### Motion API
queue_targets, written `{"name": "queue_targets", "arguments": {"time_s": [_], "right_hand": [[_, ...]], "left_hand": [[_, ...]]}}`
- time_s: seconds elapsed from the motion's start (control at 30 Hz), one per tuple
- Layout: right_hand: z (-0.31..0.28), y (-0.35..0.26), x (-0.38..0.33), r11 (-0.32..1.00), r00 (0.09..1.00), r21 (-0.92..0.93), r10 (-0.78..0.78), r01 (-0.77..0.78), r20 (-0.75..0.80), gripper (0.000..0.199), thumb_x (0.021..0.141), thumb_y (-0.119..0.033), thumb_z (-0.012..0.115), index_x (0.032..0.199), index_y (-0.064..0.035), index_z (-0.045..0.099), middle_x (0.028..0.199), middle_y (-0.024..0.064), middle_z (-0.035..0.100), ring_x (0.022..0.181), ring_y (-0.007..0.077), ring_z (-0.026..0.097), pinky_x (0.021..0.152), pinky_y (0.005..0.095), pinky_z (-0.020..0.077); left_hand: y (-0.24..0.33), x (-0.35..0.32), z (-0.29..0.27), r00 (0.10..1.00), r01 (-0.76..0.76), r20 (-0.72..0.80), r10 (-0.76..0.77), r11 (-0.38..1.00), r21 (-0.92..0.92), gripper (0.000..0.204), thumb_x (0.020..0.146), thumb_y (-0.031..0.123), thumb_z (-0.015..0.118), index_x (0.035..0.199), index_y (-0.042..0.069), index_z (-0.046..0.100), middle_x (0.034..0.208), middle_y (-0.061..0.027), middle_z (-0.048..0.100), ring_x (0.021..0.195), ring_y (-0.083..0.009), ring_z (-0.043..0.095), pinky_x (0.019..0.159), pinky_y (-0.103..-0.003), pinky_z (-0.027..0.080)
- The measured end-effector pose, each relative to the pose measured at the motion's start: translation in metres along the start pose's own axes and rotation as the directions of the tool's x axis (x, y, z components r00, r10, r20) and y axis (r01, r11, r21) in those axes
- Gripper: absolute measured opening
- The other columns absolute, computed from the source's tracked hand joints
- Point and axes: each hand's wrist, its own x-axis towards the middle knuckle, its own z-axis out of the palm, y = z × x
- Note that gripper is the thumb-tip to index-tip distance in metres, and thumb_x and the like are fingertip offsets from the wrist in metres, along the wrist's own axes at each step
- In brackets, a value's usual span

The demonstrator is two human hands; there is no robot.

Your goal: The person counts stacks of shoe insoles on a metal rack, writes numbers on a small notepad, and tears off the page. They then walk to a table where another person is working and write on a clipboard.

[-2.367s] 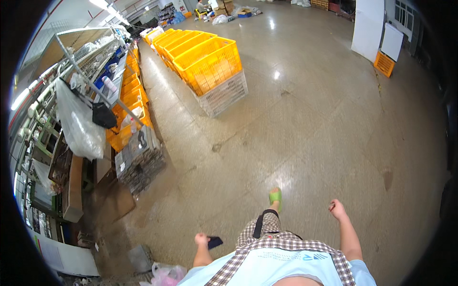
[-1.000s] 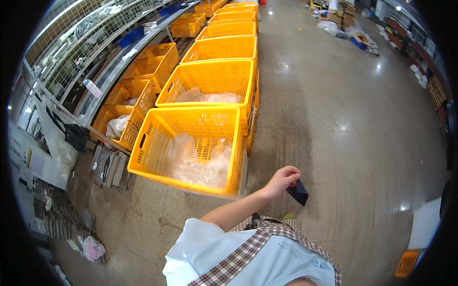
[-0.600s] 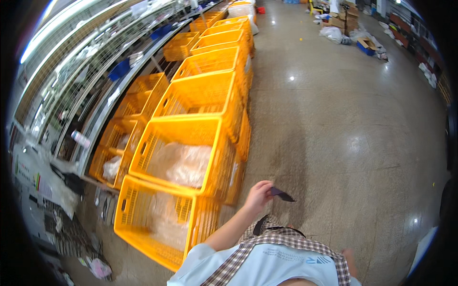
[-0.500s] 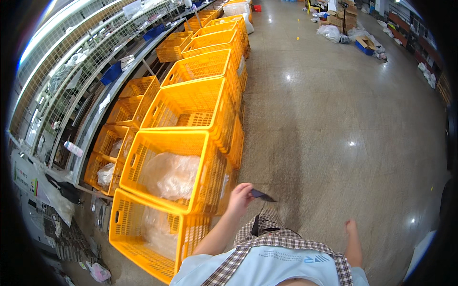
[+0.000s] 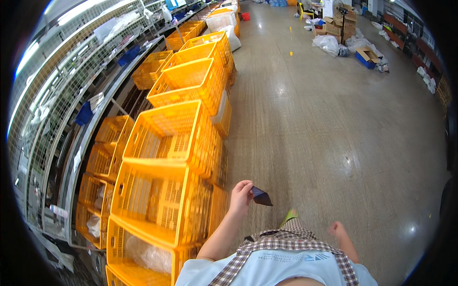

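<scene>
My left hand (image 5: 241, 196) is raised in front of me and pinches a small flat dark object (image 5: 261, 196), like a phone or card, by its edge. It hovers just right of a stack of yellow plastic crates (image 5: 162, 188). My right hand (image 5: 336, 230) hangs low at my side with fingers loosely curled, and I cannot see anything in it. Between my hands a green shoe (image 5: 288, 217) shows on the floor.
A long row of yellow crates (image 5: 193, 78) runs along the left beside wire-mesh shelving (image 5: 71, 81); some lower crates hold clear plastic bags (image 5: 148, 255). Cardboard boxes and white bags (image 5: 341, 40) lie far off on the shiny grey floor (image 5: 329, 124).
The view has moved along the crate row. My left hand still holds the dark object, now slightly higher and further right. My right hand has swung into view at the lower right.
</scene>
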Motion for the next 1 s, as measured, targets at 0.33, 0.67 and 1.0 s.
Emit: {"name": "queue_targets", "arguments": {"time_s": [0.33, 0.67, 1.0], "right_hand": [[-0.138, -0.25, 0.265, 0.658, 0.882, -0.638, 0.466, -0.4, -0.073, 0.035, 0.08, -0.029, 0.061, 0.104, -0.0037, 0.066, 0.115, 0.0175, 0.06, 0.11, 0.0328, 0.056, 0.088, 0.0403, 0.0455], [-0.122, -0.644, 0.756, 0.852, 0.881, 0.392, -0.439, 0.347, 0.175, 0.014, 0.089, -0.014, 0.054, 0.099, -0.0041, 0.054, 0.076, 0.0044, 0.06, 0.06, 0.0149, 0.056, 0.061, 0.029, 0.0466], [-0.237, -0.934, 0.986, 0.84, 0.842, 0.359, -0.497, 0.406, 0.21, 0.025, 0.089, -0.012, 0.057, 0.111, -0.0006, 0.048, 0.088, 0.0102, 0.065, 0.076, 0.0152, 0.063, 0.068, 0.0263, 0.0504]], "left_hand": [[0.089, 0.35, 0.164, 0.991, 0.049, -0.115, -0.074, 0.978, -0.204, 0.003, 0.088, 0.012, 0.057, 0.091, 0.01, 0.057, 0.071, -0.0002, 0.058, 0.062, -0.0122, 0.056, 0.057, -0.027, 0.047], [0.185, 0.699, 0.221, 0.934, -0.164, -0.341, 0.106, 0.975, -0.147, 0.004, 0.086, 0.011, 0.058, 0.09, 0.009, 0.056, 0.069, -0.0008, 0.054, 0.062, -0.0139, 0.053, 0.057, -0.029, 0.045], [0.319, 1.104, 0.492, 0.994, -0.049, 0.097, 0.054, 0.997, -0.051, 0.003, 0.088, 0.011, 0.057, 0.091, 0.01, 0.058, 0.076, 0.0024, 0.056, 0.069, -0.0101, 0.054, 0.063, -0.026, 0.045]]}}
